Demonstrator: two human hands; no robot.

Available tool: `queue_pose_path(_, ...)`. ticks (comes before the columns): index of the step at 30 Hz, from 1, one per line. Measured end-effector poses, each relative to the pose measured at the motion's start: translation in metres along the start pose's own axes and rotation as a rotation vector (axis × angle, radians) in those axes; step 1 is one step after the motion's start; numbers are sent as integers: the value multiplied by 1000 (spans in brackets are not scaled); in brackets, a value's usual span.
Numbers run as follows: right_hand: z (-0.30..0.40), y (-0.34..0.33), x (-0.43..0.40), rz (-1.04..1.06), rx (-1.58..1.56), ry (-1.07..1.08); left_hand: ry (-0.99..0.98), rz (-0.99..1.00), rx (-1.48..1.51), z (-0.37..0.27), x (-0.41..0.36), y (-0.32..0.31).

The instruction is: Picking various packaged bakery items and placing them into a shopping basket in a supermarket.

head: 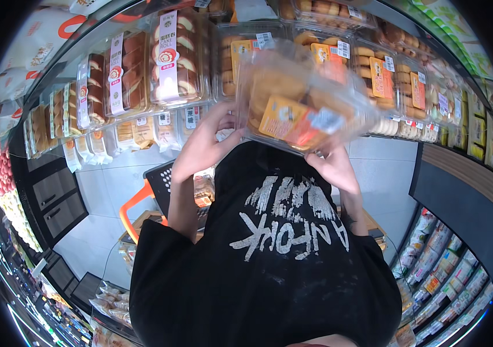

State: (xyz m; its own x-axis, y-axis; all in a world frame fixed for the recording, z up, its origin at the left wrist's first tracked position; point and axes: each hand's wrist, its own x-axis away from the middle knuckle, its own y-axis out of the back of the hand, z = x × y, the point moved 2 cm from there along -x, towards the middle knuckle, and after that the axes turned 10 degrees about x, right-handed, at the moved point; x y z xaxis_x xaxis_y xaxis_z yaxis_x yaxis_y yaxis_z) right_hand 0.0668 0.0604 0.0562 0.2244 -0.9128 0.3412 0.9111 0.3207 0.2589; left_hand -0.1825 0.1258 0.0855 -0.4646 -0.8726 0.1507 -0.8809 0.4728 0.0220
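A clear plastic clamshell box of round baked goods (pixel 298 104) is held up in front of my chest, tilted and partly blurred; it bears an orange and yellow label and a white sticker. The fingers of my left hand (pixel 211 141) are at the box's left edge, the thumb on its lower corner. My right hand (pixel 333 167) grips the lower right edge, its fingers hidden behind the plastic. Similar boxes (pixel 381 80) stand on the display shelf beyond. A clear box of cake rolls (pixel 177 60) stands left of the held box.
More cake roll boxes (pixel 127 73) line the shelf at left, with small bagged pastries (pixel 131 134) below. An orange-handled basket or cart (pixel 135 208) stands by my left arm, packaged food in it. Dark cabinets (pixel 60 208) are at left; shelves of packets (pixel 441 269) are at lower right.
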Motion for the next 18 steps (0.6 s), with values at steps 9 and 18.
queue_pose_path(9,32,-1,-36,-88,-422,-18,153,-128,127,20,2,10)
queue_pose_path(18,30,-9,-58,-127,-390,-30,60,-262,246,33,3,11)
